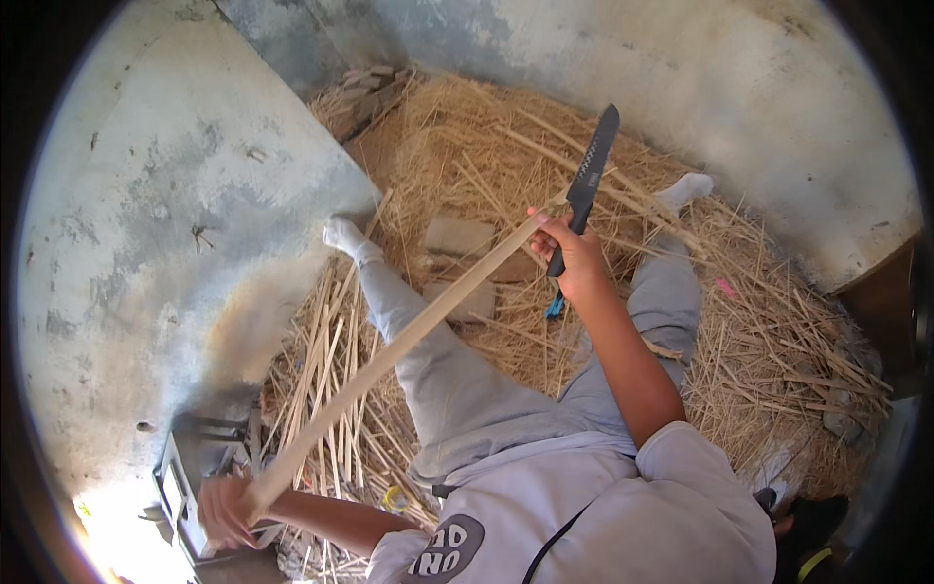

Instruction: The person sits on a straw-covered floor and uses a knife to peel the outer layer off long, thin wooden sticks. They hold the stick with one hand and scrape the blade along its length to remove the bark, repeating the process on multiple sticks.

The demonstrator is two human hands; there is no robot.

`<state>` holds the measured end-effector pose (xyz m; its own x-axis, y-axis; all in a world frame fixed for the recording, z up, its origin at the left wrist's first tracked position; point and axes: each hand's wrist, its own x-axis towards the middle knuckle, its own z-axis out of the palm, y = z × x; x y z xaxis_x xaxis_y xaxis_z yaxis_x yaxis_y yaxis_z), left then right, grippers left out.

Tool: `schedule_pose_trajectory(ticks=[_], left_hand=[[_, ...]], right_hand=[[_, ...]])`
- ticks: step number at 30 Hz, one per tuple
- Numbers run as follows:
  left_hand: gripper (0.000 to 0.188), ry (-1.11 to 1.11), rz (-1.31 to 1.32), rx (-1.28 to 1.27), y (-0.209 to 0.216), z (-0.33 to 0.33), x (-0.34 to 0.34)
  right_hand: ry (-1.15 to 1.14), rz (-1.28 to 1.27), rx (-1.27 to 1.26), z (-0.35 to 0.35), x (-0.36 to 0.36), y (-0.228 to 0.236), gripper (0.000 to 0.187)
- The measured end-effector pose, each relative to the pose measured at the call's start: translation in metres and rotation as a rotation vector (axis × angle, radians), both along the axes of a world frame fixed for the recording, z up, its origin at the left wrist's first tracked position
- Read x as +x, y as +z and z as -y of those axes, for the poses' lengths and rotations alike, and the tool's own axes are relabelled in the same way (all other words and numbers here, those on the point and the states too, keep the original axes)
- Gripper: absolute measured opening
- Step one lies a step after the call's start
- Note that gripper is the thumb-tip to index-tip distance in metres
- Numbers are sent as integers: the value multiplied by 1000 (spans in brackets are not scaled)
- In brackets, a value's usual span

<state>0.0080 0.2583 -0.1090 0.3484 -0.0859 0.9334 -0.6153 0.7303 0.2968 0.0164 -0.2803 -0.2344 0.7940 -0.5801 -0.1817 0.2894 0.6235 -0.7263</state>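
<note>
My right hand (pixel 576 261) is closed around the handle of a black kitchen knife (pixel 593 161), whose blade points up and away from me. A long, flat, pale bamboo strip (pixel 409 336) runs slantwise across my lap. Its far end lies at the thumb and fingers of my right hand, beside the knife handle. At the near end of the strip, low on the left, my left hand (pixel 226 511) is closed on it, somewhat blurred. The strip passes above my left leg in grey trousers.
Straw-like shavings (pixel 448 127) cover the floor between my outstretched legs. Many thin split sticks (pixel 331 380) lie in a heap at left. Flat bricks (pixel 459 237) show between my feet. Worn plaster walls (pixel 175 195) close in ahead and left. A dark metal frame (pixel 180 487) stands by my left hand.
</note>
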Motion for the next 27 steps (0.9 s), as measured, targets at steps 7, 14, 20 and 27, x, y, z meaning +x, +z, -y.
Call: schedule_pose_trajectory(ticks=[7, 14, 20, 27], left_hand=[[32, 614, -970, -58, -86, 53, 47], [32, 839, -924, 425, -99, 145, 54], [41, 974, -642, 818, -86, 191, 48], [41, 931, -581, 703, -82, 194, 48]], right_hand=[[-353, 164, -16, 39, -10, 96, 32], [-401, 472, -158, 46, -8, 180, 37], [-351, 612, -40, 86, -8, 258, 18], [-450, 583, -283, 51, 4, 278, 27]])
